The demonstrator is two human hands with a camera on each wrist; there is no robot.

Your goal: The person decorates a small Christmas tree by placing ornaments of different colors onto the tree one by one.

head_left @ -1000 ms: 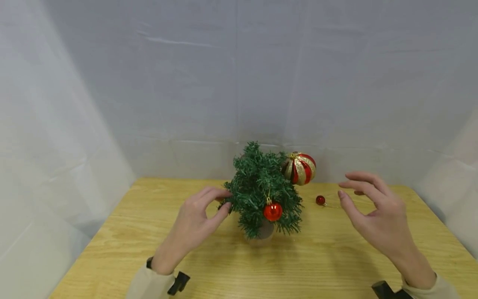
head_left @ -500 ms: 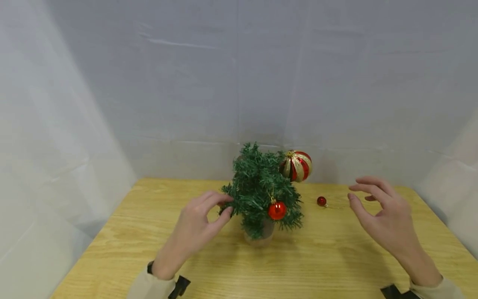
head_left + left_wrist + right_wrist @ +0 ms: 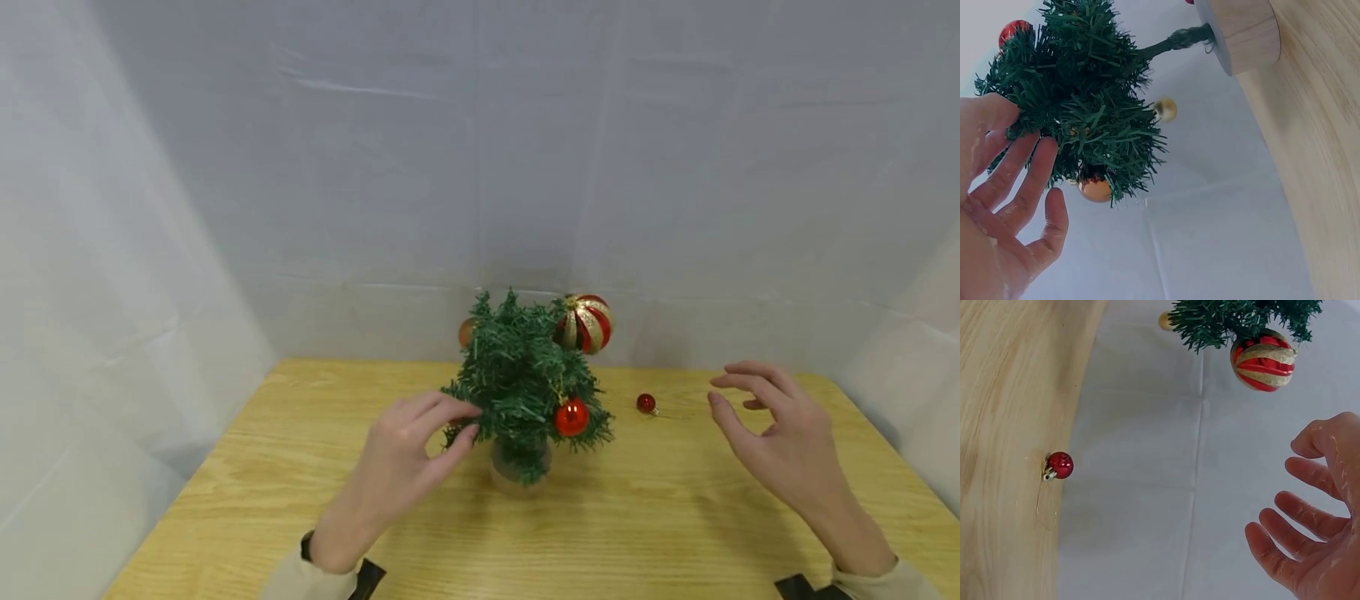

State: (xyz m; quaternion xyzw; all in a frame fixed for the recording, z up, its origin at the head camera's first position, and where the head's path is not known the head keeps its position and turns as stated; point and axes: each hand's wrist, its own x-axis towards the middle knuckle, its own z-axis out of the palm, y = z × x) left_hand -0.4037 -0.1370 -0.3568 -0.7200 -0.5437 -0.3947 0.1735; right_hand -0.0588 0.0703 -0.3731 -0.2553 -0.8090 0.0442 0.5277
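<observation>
A small artificial Christmas tree (image 3: 517, 375) stands on the table in the head view, on a round wooden base (image 3: 1254, 37). My left hand (image 3: 405, 458) pinches a lower branch at its left side between thumb and fingers; the fingertips are partly among the needles. A shiny red bauble (image 3: 572, 417) hangs at the tree's front right. Behind it, higher up, hangs a large red-and-gold striped bauble (image 3: 588, 323). An orange-gold bauble (image 3: 467, 332) peeks out at the back left. My right hand (image 3: 783, 446) hovers over the table's right side, fingers loosely bent, holding nothing.
A small dark red bauble (image 3: 646, 403) with a thin gold string lies on the wooden table (image 3: 637, 533), between the tree and my right hand. A smaller gold bauble (image 3: 1166, 109) hangs below the branches. White sheeting (image 3: 375, 167) rises behind the table and at both sides.
The tree has turned under my left hand: the red bauble moved right, the striped one left, and the orange-gold one came into view. My right hand drew slightly right.
</observation>
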